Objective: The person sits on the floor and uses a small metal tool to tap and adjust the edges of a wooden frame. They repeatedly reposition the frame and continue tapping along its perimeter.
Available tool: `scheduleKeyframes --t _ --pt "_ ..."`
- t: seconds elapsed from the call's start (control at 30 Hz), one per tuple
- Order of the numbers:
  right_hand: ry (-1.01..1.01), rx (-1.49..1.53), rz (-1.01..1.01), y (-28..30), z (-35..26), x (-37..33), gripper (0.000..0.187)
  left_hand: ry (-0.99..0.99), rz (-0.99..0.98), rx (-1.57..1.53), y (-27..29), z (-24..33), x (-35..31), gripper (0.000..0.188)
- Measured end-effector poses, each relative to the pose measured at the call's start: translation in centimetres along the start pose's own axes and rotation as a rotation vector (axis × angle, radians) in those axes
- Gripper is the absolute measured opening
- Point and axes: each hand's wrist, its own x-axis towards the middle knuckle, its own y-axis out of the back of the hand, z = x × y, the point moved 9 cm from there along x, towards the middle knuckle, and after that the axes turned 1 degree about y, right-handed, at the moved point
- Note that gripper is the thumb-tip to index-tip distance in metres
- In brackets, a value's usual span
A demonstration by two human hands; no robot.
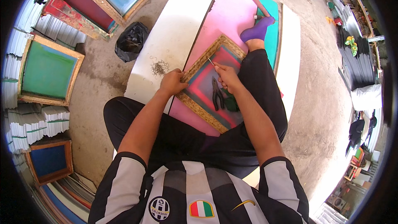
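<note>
Tilted across my lap and a pink board [229,6] lies a wooden screen-printing frame [202,114] with pinkish, grey-blue mesh. My left hand [172,83] is closed on its left edge. In my right hand [226,76], over the mesh, is a thin metal-shafted tool [210,61]; its tip reaches the frame's upper left bar, and the fist hides its handle. Beside that hand, black-handled pliers [216,93] rest on the mesh. Next to them is a dark green item [231,103], partly covered by my right forearm.
Small wiry bits, apparently pulled staples [159,67], lie heaped on the white board [166,29]. A black plastic bag [132,41] stands on the floor to the left. More frames, including a green-meshed frame [49,70], lean against paper stacks [37,122]. My purple-socked foot [258,30] is ahead.
</note>
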Motion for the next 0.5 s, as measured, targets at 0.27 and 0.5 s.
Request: scheduleKeyframes --t 0.27,0.5 --pt "0.405 -0.807 0.263 -0.9 -5.0 -4.4 0.036 0.035 -0.038 -0.004 0.0 -0.1 0.0 0.052" --pt "0.373 -0.908 0.272 -1.0 -5.4 -4.8 0.035 0.043 -0.044 -0.012 0.3 0.3 0.1 0.053"
